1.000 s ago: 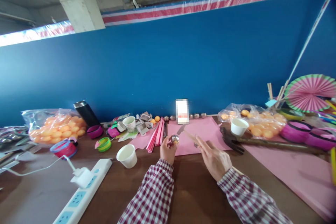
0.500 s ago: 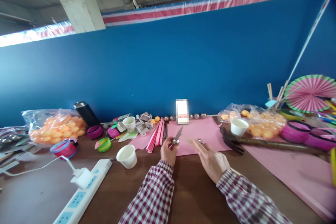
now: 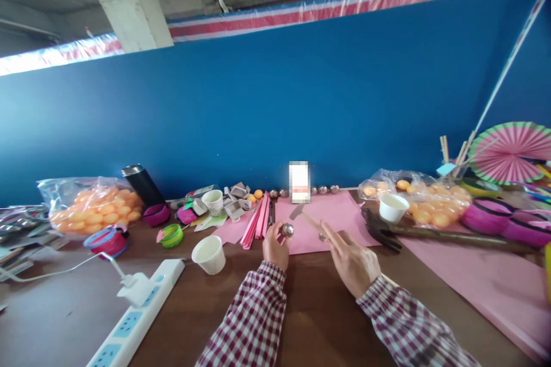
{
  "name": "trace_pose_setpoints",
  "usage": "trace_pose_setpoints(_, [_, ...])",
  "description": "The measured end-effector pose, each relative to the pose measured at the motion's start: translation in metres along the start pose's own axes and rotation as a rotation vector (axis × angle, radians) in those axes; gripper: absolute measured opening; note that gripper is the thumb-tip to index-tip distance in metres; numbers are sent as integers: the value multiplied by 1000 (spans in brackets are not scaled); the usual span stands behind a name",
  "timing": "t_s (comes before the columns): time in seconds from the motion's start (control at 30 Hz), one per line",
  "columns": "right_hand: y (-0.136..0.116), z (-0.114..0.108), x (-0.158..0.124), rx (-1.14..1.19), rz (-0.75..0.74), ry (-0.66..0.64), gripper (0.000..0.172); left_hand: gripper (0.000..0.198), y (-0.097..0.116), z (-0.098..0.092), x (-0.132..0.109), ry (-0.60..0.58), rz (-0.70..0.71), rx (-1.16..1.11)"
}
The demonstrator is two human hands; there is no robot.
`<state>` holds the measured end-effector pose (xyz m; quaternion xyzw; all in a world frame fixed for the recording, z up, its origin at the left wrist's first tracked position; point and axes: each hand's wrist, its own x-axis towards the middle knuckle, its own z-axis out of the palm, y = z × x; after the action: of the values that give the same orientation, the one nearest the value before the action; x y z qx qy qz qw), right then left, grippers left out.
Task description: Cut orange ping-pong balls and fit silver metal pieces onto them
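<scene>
Left hand [image 3: 274,249] holds a silver ball [image 3: 287,230] — right hand [image 3: 354,262], a wooden-handled tool [image 3: 311,221]

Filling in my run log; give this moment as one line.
left hand: holds shiny ball | right hand: holds wooden-handled tool | nearby: pink paper, hammer

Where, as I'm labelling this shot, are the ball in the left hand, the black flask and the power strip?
Ball [image 3: 287,230]: head view, middle of its shiny surface.
Black flask [image 3: 143,187]: head view, its body.
Power strip [image 3: 128,324]: head view, a blue socket panel.
</scene>
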<state>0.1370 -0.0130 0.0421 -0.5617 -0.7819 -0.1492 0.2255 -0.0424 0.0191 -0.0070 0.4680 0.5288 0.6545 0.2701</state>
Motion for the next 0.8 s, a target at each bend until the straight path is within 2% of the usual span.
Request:
trace_pose_setpoints(0.17, [1, -1, 0, -19, -71, -19, 41, 40, -3, -2, 0, -13, 14, 39])
trace_pose_setpoints(0.33, [1, 1, -1, 19, -35, 68, 41, 43, -11, -2, 2, -22, 42, 78])
trace_pose_setpoints(0.47, [-1, 2, -1, -1, -94, -19, 40, 39, -12, -2, 3, -4, -30, 35])
trace_pose_setpoints(0.8, [13, 4, 3, 74, 13, 2, 41, 45, 3, 2, -2, -40, -83, -47])
